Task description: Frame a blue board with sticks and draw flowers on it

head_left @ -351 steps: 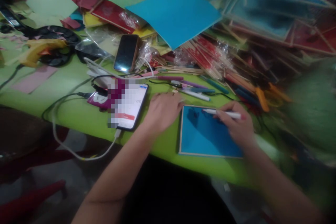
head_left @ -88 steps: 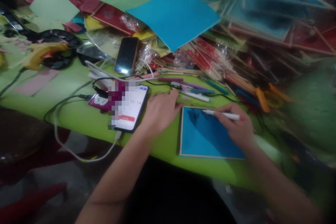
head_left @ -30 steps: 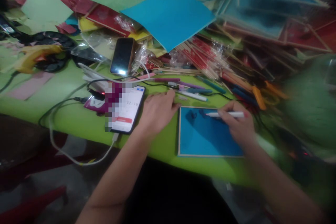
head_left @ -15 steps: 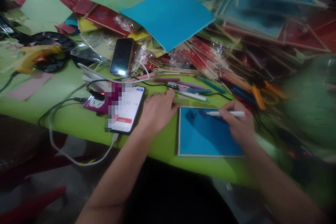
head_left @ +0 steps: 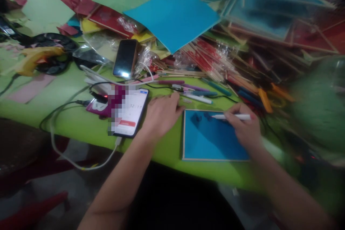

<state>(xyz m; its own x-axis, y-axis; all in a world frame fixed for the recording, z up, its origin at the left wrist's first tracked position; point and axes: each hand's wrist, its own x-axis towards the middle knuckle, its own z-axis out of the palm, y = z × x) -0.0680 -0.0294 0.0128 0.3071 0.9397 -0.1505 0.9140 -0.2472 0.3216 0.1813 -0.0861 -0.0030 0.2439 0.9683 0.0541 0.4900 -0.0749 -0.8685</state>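
Note:
My right hand (head_left: pixel 245 125) is closed round a white marker (head_left: pixel 219 116), its tip on the upper part of a blue panel (head_left: pixel 210 143). Thin pale strips edge this panel, which lies flat near the front of the table. Small dark marks show near its upper left, beside the marker tip. Palm down, my left hand (head_left: pixel 163 113) rests on the green table with fingers and thumb apart, between the panel and a lit smartphone (head_left: pixel 136 115). A white pen (head_left: pixel 198 98) lies just beyond its fingertips.
A second phone (head_left: pixel 125 57) and cables lie at centre left, with a yellow glue gun (head_left: pixel 40 57) farther left. Thin wooden sticks (head_left: pixel 199 61), a blue sheet (head_left: pixel 175 18) and coloured papers are heaped behind. Orange-handled scissors (head_left: pixel 265 100) and a green rounded object (head_left: pixel 320 111) stand right.
The marker tip has barely shifted, and the dark mark beside it looks a little fuller. My left hand stays where it was.

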